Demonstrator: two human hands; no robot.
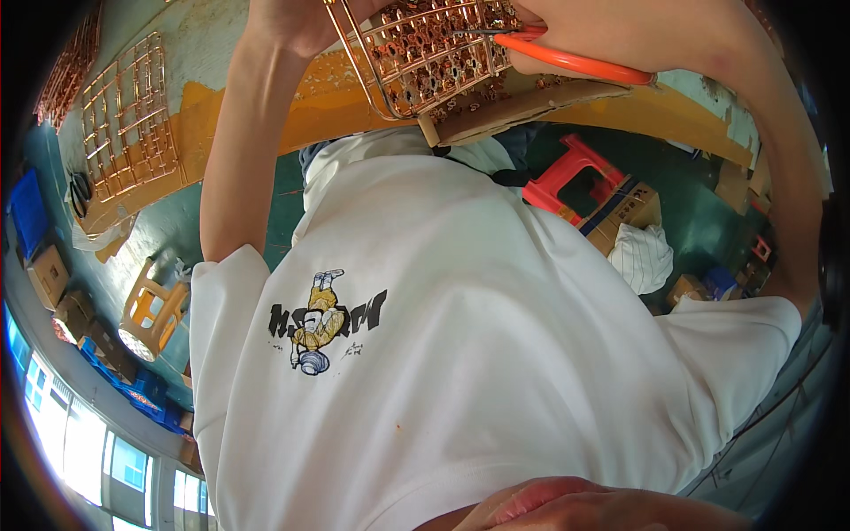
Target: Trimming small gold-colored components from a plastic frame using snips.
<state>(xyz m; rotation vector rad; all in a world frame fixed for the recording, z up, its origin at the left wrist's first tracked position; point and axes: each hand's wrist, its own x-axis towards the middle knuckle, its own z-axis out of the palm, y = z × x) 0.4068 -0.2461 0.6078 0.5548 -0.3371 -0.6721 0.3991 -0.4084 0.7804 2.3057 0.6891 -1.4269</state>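
With my right hand (571,25) gripping an orange-handled tool (575,62), my left hand (294,22)'s hold unclear, I'm seemingly working the copper-coloured rack (425,64) between them, probably needing steadiness next.

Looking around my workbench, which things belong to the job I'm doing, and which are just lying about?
Likely part of the job:
copper wire rack at the left hand
orange-handled tool in the right hand
cardboard box with copper pieces

Apparently just lying about:
red stool
yellow stool
dark-handled scissors
striped cloth
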